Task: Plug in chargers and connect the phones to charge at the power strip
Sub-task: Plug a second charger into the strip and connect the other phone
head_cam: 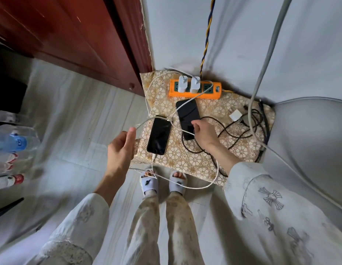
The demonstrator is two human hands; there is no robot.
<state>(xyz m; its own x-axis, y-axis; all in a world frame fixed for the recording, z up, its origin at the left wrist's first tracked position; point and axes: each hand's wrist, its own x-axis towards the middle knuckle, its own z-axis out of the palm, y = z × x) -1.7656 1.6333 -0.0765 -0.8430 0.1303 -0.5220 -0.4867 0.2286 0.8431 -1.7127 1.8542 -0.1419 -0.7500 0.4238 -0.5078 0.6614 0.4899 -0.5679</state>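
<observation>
There is one view only, worn on the person's head and looking steeply down and forward over both outstretched arms. It is wide-angle, bending the red-brown wooden door (74, 35) and the pale wall at the edges. The low surface covered in a gold floral cloth (195, 161) sits close, mid-frame, with the person's slippered feet (162, 183) straight below the lens

Left hand (119, 150): forearm extended forward, palm turned inward, thumb and fingers pinched together. Right hand (203, 133): reached further ahead, knuckles up, fingers curled downward.
</observation>
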